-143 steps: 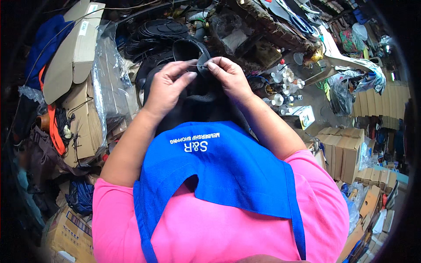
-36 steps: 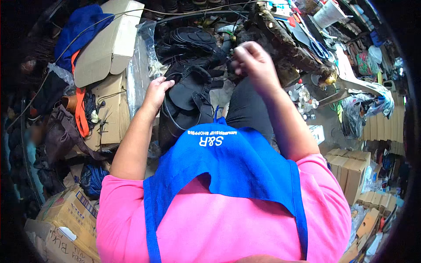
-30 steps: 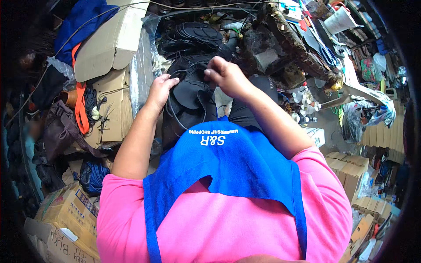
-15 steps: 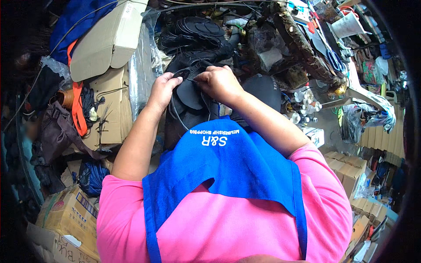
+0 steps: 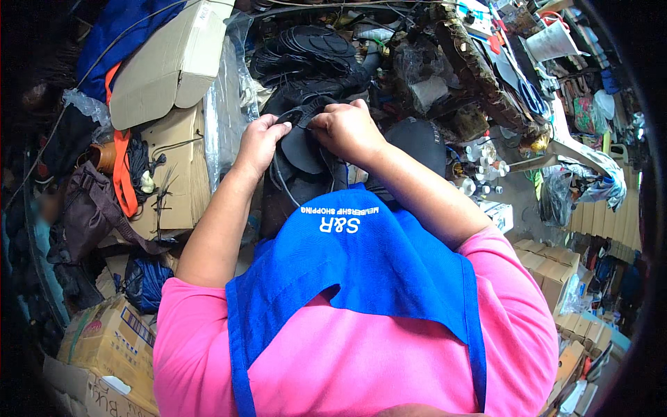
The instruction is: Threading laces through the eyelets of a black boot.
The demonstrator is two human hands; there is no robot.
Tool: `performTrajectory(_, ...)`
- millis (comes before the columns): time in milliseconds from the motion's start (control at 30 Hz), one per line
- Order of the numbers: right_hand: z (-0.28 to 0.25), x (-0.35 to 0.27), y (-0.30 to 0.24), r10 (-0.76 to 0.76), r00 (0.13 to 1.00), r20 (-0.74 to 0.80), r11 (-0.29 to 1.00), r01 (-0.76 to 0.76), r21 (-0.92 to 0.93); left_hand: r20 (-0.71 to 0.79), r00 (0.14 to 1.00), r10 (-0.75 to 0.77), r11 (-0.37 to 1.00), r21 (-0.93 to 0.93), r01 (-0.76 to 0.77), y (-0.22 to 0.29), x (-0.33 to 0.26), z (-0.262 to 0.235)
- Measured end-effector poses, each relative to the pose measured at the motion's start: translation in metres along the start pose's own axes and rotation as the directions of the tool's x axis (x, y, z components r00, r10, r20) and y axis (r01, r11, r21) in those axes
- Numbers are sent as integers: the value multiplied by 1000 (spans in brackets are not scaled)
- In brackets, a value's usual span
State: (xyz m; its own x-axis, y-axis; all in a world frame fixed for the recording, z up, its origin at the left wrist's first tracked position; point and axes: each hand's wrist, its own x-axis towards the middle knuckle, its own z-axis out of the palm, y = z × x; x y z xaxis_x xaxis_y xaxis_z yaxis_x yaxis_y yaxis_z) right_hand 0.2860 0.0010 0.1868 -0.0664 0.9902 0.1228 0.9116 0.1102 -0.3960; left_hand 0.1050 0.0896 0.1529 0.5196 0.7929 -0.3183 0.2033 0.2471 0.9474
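My left hand (image 5: 258, 142) and my right hand (image 5: 345, 128) both grip a black shoe piece (image 5: 302, 142), a dark sole-like part with a strap, held above my lap. The fingers of both hands pinch its upper edge, close together. A thin black cord hangs down from it. More black pieces lie in a pile (image 5: 306, 52) just beyond my hands. A blue apron (image 5: 361, 264) over a pink shirt covers my chest and hides my lap.
Flattened cardboard boxes (image 5: 170, 66) and clear plastic (image 5: 226, 104) lie to my left, with an orange strap (image 5: 124, 174) and a dark bag (image 5: 87, 215). A cluttered bench with tools and small bottles (image 5: 483, 170) stands right. Stacked boxes (image 5: 549, 267) sit at the far right.
My right hand came down from raised and joined my left hand on the black piece. Both hands now pinch it close together.
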Motion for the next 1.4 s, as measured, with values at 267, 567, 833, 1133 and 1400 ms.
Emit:
performTrajectory(267, 8, 0, 11, -60, 996, -67, 996, 64, 56, 108, 992, -57, 989, -132, 71, 3, 3, -3)
performTrajectory(567, 0, -1, 17, 48, 999, -11, 952, -43, 304, 125, 989, -76, 985, -143, 93, 4, 3, -5)
performTrajectory(833, 0, 2, 7, 7, 1000, 3, 997, -7, 72, 113, 992, -53, 993, -103, 65, 2, 3, -5)
performTrajectory(1133, 2, 5, 5, 12, 1000, 17, 998, -13, 67, 120, 991, -52, 993, -102, 65, 5, 1, -4)
performTrajectory(1400, 12, 4, 2, -8, 999, -39, 999, 10, 41, 91, 996, -14, 983, 183, -3, 10, 0, -8)
